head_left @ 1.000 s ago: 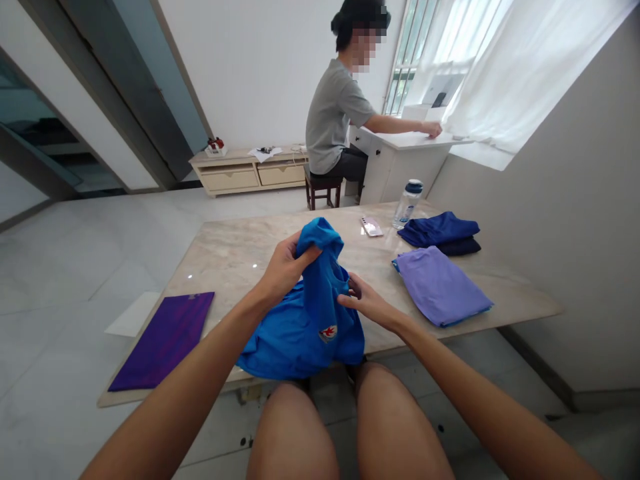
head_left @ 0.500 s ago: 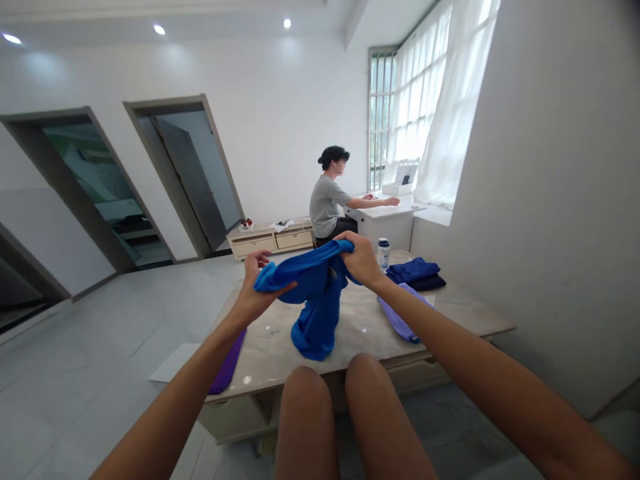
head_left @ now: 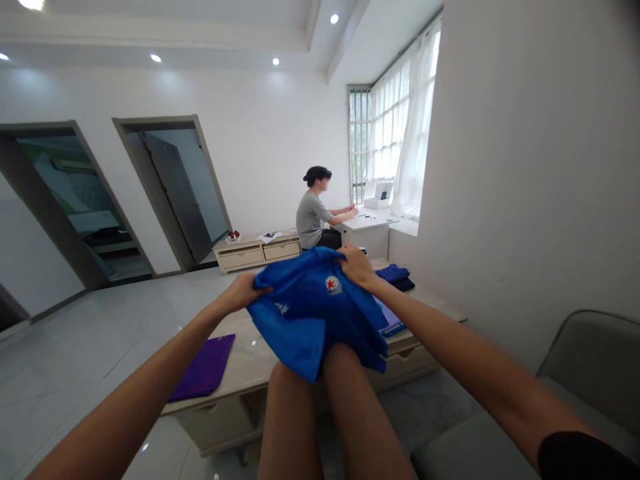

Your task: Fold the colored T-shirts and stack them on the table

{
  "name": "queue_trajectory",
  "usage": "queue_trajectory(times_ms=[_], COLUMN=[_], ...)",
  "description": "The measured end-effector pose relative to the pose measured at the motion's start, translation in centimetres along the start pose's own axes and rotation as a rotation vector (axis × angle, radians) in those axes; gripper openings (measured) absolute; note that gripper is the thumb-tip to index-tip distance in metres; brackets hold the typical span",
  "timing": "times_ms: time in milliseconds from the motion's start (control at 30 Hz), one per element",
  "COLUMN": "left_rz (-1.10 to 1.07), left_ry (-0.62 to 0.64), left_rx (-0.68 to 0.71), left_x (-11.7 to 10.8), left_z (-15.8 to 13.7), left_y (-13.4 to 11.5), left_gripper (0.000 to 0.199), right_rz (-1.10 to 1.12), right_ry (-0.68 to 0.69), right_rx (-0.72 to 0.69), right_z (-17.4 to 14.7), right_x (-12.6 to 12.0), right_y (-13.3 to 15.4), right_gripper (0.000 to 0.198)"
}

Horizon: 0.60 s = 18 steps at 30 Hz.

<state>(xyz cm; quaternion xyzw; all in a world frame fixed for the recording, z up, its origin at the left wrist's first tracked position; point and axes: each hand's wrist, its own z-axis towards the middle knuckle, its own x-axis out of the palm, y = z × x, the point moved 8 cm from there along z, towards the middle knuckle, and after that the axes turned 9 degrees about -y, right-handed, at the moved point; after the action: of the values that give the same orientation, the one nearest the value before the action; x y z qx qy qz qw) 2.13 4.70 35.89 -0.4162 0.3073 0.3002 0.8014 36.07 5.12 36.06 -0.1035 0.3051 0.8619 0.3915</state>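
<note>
Two bare hands stretch a blue shirt [head_left: 300,303] across the center of the frame, above the near edge of a pale table [head_left: 247,367]. The left hand [head_left: 243,292], left of center, pinches the garment's upper left corner, its thumb lying over the cloth and the fingers mostly lost behind it. The right hand [head_left: 356,265], just right of center, is closed in a loose fist on the upper right edge, fabric bunched beneath the knuckles; its fingertips are out of sight. A round badge with a red figure shows near the right hand, a small white mark nearer the left.

The right knee [head_left: 345,363] covers part of the shirt's lower edge, while one corner hangs across the left knee; whether the cloth rests there is hard to tell. Folded purple cloth [head_left: 213,363] at lower left is partly hidden by the left forearm. Lavender cloth [head_left: 389,315], right of center, shows only in part behind the shirt and right forearm, with dark blue cloth [head_left: 393,273] beyond it. In the background, a seated person in gray [head_left: 311,217] is cut off below by the shirt.
</note>
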Motion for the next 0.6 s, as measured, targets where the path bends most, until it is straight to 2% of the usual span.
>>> queue_trajectory(times_ms=[67,100,133,167,200,300,333,367,400,500,600], left_rz=[0.088,0.123,0.154,0.183,0.217,0.322,0.329,0.322,0.303,0.285,0.355], left_ry=[0.248,0.311,0.322,0.281,0.188,-0.279,-0.402,-0.469,-0.482,-0.404,-0.412], left_rx=[-0.06,-0.086,-0.103,-0.109,-0.103,-0.057,-0.053,-0.062,-0.081,-0.177,-0.203], left_x=[1.9,2.0,1.4,0.1,-1.7,-8.5,-10.0,-10.8,-10.9,-9.9,-11.0], left_z=[-1.6,-2.0,-2.1,-1.9,-1.4,-0.7,-1.1,-1.6,-2.2,-3.8,-4.8], left_y=[1.7,2.2,2.2,1.8,0.9,-3.1,-4.3,-5.0,-5.2,-4.2,-3.7], left_gripper=[0.05,0.048,0.046,0.043,0.04,0.041,0.044,0.046,0.046,0.041,0.046], right_rz=[-0.084,-0.102,-0.103,-0.085,-0.053,0.057,0.077,0.085,0.081,0.042,0.018], right_ry=[0.051,0.04,0.01,-0.036,-0.102,-0.371,-0.428,-0.431,-0.388,-0.184,-0.193], right_rx=[0.098,0.127,0.135,0.119,0.082,-0.045,-0.065,-0.066,-0.045,0.068,0.066], right_z=[-1.6,-1.7,-1.2,-0.2,1.0,3.9,4.1,3.9,3.5,1.2,0.5], right_x=[0.4,0.0,-0.7,-1.7,-3.1,-7.7,-8.7,-9.0,-8.7,-6.9,-7.9], right_y=[-1.6,-1.8,-1.7,-1.1,-0.1,2.6,3.0,3.0,2.6,0.4,0.0], right_gripper=[0.031,0.035,0.037,0.038,0.039,0.036,0.033,0.03,0.028,0.033,0.037])
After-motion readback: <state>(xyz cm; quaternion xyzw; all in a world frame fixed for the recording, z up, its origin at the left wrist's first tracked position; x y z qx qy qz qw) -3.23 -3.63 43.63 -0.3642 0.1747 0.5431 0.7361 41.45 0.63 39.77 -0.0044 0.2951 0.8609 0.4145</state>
